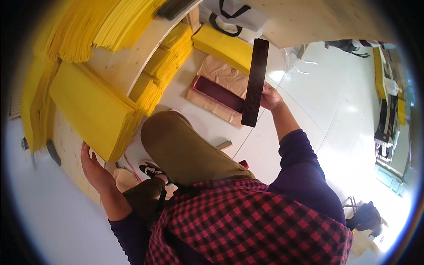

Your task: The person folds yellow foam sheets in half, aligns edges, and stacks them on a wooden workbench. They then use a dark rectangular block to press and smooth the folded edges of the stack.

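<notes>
My right hand [270,97] is closed on a long, narrow dark brown slab [255,81], held up at about its middle; most of the fingers are hidden behind it. Just left of it, an open-topped dark red box [218,94] lies on crumpled brown paper [225,73] on the floor. At the left, my left hand [96,171] is by the lower edge of a stack of folded yellow sheets [90,108]. Its fingers are apart and close to that edge; whether they touch it I cannot tell.
More yellow stacks [170,55] fill a wooden shelf [132,66] at the upper left. A yellow bundle [225,46] and a white bag with black handles [238,17] stand beyond the box. My bent knee [165,132] juts between the shelf and the box. A small wooden piece [224,145] lies nearby.
</notes>
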`<state>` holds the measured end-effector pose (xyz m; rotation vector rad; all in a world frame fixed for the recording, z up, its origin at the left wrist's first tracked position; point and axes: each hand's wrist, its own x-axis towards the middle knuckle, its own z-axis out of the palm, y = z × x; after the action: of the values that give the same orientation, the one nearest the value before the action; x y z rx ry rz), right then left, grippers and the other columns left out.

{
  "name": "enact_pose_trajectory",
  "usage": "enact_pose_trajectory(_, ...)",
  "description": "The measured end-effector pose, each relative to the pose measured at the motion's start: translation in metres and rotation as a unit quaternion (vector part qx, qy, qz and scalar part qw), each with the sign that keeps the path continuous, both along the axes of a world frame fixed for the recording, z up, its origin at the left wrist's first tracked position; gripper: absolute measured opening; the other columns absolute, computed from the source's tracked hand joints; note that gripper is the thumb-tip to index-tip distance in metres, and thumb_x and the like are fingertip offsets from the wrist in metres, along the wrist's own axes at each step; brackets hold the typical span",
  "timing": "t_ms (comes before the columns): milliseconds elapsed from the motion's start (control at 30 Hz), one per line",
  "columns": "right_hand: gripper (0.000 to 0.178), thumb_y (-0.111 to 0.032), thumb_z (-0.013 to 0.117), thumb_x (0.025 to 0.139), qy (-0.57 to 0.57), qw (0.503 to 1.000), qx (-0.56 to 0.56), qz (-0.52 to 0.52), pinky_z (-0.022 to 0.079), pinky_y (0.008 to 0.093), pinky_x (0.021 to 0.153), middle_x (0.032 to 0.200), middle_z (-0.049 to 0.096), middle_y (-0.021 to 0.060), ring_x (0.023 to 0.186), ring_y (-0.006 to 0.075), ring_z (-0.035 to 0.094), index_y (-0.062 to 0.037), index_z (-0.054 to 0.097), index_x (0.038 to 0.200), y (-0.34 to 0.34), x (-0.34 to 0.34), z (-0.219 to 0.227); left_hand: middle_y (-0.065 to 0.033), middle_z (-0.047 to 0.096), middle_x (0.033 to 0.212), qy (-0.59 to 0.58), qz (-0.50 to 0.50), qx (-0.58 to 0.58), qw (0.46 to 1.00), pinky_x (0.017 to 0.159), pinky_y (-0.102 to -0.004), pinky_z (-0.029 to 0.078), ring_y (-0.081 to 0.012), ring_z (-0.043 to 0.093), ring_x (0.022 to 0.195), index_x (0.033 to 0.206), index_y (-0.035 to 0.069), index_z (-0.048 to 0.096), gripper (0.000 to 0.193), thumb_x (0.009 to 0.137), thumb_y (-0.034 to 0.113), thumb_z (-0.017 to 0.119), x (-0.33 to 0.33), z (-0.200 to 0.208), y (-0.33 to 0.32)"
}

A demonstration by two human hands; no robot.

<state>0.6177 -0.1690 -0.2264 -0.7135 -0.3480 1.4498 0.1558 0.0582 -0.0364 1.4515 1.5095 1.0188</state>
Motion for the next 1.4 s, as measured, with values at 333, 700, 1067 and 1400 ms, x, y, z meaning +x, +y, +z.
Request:
enact_pose_trajectory(333,0.047,-0.035,0.07,0.079,-0.021,0.995,0.099,0.014,0.053,0.0316,0.065,0.092,0.06,0.0087,0.078,0.0185,0.059,-0.0024,0.054,0.11,0.01,-0.017,0.065,-0.0067,0.049,0.134,-0.028,-0.004,-0.024,0.999,0.109,-0.0398,0.019,-0.0189,0.036,0.13,0.122,0.004,0.055,0.045,0.096,0.036,0.036,0.002,0.006,-0.003)
enact_pose_trajectory(700,0.024,-0.021,0.057,0.089,-0.538,0.808,-0.235,0.045,0.049,0.0325,0.074,0.093,0.066,0.0084,0.085,0.0204,0.063,-0.0069,0.059,0.108,0.032,-0.003,0.019,-0.008,0.048,0.133,0.006,0.016,0.061,0.998,0.11,-0.0368,0.025,-0.0172,0.039,0.128,0.127,0.005,0.052,0.043,0.097,0.031,0.036,-0.006,0.011,-0.013)
enact_pose_trajectory(1067,0.024,-0.025,0.061,0.083,-0.77,0.518,-0.291,0.232,0.048,0.0441,0.084,0.102,0.065,0.015,0.101,0.0341,0.06,-0.0111,0.061,0.102,0.074,-0.055,-0.111,-0.0116,0.043,0.132,0.14,0.197,0.039,0.969,0.104,-0.0377,0.037,-0.0237,0.043,0.125,0.126,0.001,0.051,0.041,0.097,0.023,0.033,-0.089,-0.006,-0.06)
enact_pose_trajectory(1400,0.02,-0.014,0.05,0.087,-0.781,0.462,-0.279,0.314,0.052,0.0419,0.08,0.099,0.067,0.017,0.094,0.0323,0.065,-0.0067,0.063,0.099,0.09,-0.056,-0.15,-0.014,0.047,0.132,0.334,0.161,-0.02,0.929,0.103,-0.0365,0.038,-0.0258,0.044,0.124,0.125,-0.001,0.052,0.044,0.098,0.027,0.032,-0.15,-0.032,-0.113)
